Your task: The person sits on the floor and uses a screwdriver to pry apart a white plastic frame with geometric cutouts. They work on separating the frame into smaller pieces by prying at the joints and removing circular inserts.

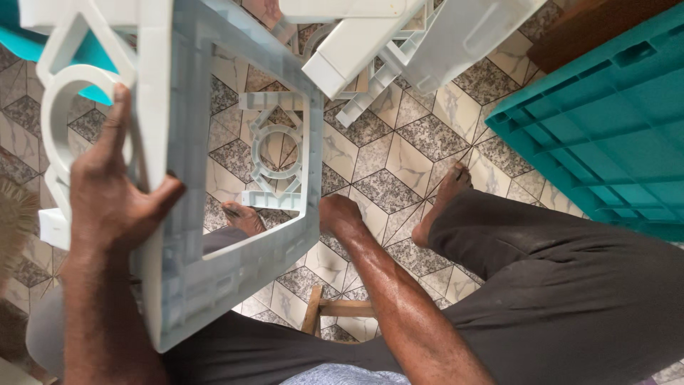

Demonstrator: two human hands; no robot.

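The left hand (114, 199) is clenching the left rail of a white plastic frame (235, 264), held above the tiled floor (399, 142). Right of that grip, the right hand (340, 214) is grasping the frame's right edge; a teal crate (605, 128) is sitting further right.

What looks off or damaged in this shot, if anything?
Nothing looks broken or spilled. The left hand grips the tilted white plastic frame; the right hand is at its right edge. More white plastic parts lie in a loose pile on the tiled floor.
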